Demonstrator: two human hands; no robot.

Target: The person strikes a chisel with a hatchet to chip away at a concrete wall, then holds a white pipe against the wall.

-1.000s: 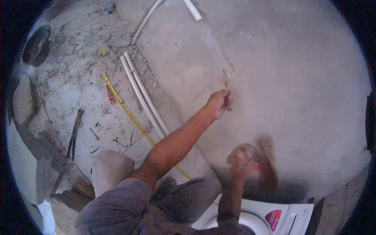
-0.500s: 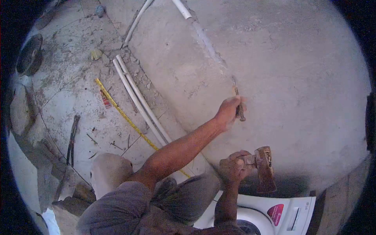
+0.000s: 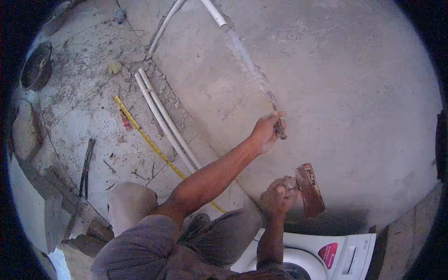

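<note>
Near the middle of the view, my left hand [image 3: 268,132] is wrapped round a metal chisel [image 3: 281,130]. The chisel's tip points up and left at the lower end of a groove [image 3: 246,57] cut in the grey wall [image 3: 354,107]. Lower and to the right, my right hand [image 3: 279,196] grips the short handle of a hammer. The rusty hammer head [image 3: 310,190] sticks out to the right, apart from the chisel. A white pipe [image 3: 214,12] lies in the groove's upper part.
Two white pipes [image 3: 165,119] and a yellow measuring tape [image 3: 149,141] lie on the dusty floor [image 3: 70,126]. Pliers-like tool [image 3: 86,168] and a dark basin [image 3: 37,65] are on the left. A white washing machine [image 3: 345,252] stands at the bottom right.
My left hand and the chisel have shifted slightly left. The hammer head has moved up and left and tilted differently in my right hand.
</note>
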